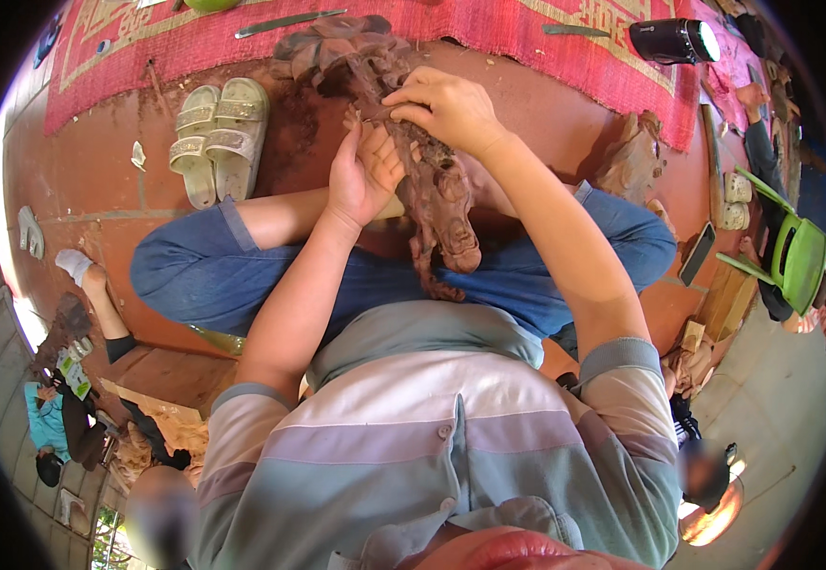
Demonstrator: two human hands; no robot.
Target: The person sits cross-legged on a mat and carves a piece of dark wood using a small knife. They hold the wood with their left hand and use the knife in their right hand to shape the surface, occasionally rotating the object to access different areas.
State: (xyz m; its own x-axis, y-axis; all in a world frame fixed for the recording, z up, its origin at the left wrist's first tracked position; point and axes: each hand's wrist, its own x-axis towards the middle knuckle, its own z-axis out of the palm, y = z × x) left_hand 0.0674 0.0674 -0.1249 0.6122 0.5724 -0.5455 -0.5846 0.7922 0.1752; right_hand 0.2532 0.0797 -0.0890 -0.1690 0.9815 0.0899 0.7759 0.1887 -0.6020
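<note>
A reddish-brown wood carving with a carved figure and face lies lengthwise between my crossed legs. Its far end spreads into broad, lobed shapes on the floor. My right hand rests over the carving's middle, its fingers bent and pinched together against the wood. Whatever lies between those fingertips is too small or hidden to make out. Beside the carving's left side, my left hand is turned palm up. Its thumb stands apart from the half-curled fingers, whose tips are at the wood, and no tool shows in it.
Sandals stand on the tiled floor at the left. Beyond the carving, a red patterned mat bears a thin blade-like tool and a dark cylinder. A phone, a wood piece and a green chair are at right.
</note>
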